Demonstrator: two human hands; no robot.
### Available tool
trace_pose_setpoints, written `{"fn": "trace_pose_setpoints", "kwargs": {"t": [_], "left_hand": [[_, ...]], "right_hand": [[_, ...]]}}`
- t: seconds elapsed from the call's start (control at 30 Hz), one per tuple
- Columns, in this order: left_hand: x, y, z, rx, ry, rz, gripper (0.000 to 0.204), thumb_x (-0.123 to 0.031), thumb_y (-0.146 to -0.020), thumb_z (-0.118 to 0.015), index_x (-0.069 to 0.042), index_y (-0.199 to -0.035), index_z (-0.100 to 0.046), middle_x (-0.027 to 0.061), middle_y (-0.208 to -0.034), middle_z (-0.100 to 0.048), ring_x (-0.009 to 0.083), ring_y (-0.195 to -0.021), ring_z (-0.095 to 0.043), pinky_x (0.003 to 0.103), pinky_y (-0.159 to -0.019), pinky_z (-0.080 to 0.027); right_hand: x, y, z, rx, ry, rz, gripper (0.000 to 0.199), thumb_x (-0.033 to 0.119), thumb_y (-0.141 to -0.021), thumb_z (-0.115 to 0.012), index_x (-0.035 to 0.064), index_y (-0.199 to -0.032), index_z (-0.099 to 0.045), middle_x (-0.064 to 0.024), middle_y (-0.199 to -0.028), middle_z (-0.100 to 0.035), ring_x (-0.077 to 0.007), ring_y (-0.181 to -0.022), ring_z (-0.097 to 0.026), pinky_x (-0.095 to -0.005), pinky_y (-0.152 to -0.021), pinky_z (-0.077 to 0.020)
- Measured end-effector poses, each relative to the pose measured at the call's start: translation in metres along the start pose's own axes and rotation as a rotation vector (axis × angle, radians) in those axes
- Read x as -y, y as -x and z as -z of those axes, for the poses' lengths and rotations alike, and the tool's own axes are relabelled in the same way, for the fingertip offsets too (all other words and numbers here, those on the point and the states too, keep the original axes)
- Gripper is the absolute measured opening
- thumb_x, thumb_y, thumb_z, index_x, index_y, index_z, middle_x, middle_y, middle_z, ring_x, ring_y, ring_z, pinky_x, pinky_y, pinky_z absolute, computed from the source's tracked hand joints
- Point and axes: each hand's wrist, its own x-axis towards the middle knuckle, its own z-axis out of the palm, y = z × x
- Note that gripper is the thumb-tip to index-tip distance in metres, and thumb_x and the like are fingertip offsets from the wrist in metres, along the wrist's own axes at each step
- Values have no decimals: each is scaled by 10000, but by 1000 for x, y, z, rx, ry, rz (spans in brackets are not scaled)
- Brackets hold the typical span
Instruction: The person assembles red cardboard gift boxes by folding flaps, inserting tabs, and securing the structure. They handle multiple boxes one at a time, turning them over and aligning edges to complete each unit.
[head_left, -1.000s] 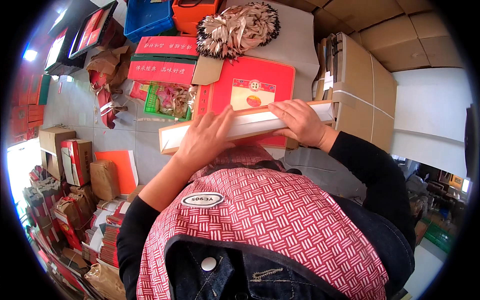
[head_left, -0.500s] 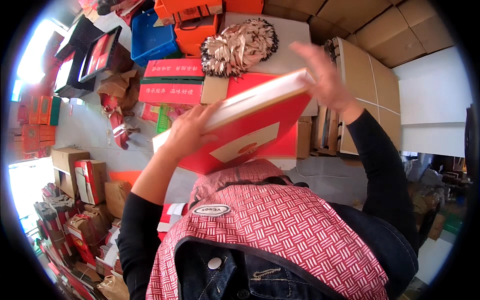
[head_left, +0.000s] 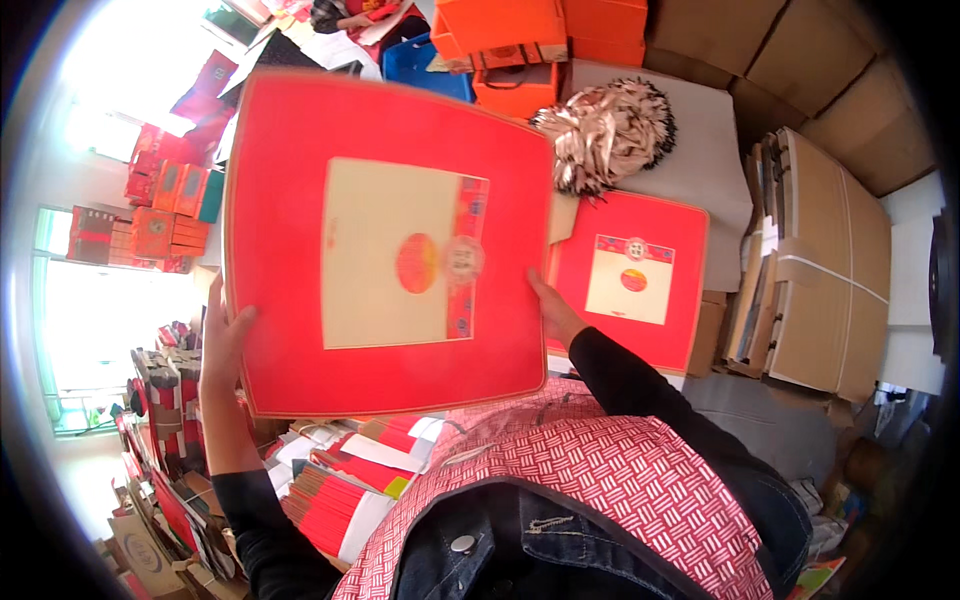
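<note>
I hold a large flat red box point(head_left: 300, 150) up in front of me, its lid with a cream panel and a round emblem facing the camera. My left hand point(head_left: 222, 345) grips its left edge, fingers curled around the rim. At the box's right edge, my right hand point(head_left: 553, 312) is partly hidden behind it. A second red box of the same kind point(head_left: 672, 335) lies flat on the surface just right of my right hand.
A pile of shredded beige paper filler point(head_left: 608, 130) lies on a white sheet behind the second box. Orange boxes point(head_left: 520, 45) stand at the back, flat brown cartons point(head_left: 820, 270) on the right. Stacks of red packaging point(head_left: 340, 490) crowd the lower left.
The red box went from lying edge-on in both hands to tilted, and now it is raised and turned with its lid facing me. The view has swung left.
</note>
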Motion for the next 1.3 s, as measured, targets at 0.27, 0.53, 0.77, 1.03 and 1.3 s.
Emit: {"fn": "trace_pose_setpoints", "kwargs": {"t": [0.27,0.53,0.77,1.03,1.3], "left_hand": [[263,-22,97,-195,336,304,513,-233,-918,-538,-3,-1338,-358,156,-1317,-429,217,-1155,-468,335,-946,-400],[201,-166,38,-53,532,393,548,-396,-868,-587,-55,-1269,-436,25,-871,-561,109,-741,-551,269,-622,-476],[301,-206,75,-61,733,470,99,-30,-773,-494,-3,-799,-586,13,-633,-548,90,-461,-489,236,-364,-338],[277,-209,97,-95,993,471,324,34,-787,-474,39,-1111,-472,131,-1004,-581,230,-841,-634,348,-696,-571],[197,-235,39,-7,884,315,370,21,-839,-481,11,-1207,-446,120,-1067,-566,226,-934,-604,341,-783,-540]], "right_hand": [[62,-61,-212,261,574,29,317,17,-793,-569,-36,-1105,-546,-75,-977,-634,-170,-827,-636,-332,-723,-525],[-122,-197,-383,170,1967,432,246,64,-710,-508,-4,-945,-532,-234,-761,-617,-390,-708,-619,-456,-612,-498],[-217,-248,-397,483,2246,651,161,124,-757,-522,-8,-839,-563,-136,-729,-609,-259,-625,-632,-364,-498,-506],[-62,-249,-237,-367,1624,601,190,227,-770,-620,43,-753,-661,-143,-718,-626,-308,-731,-610,-401,-680,-475],[135,-217,-50,-1366,1353,776,165,195,-765,-663,37,-800,-691,-104,-725,-674,-193,-664,-646,-311,-619,-481]]}}
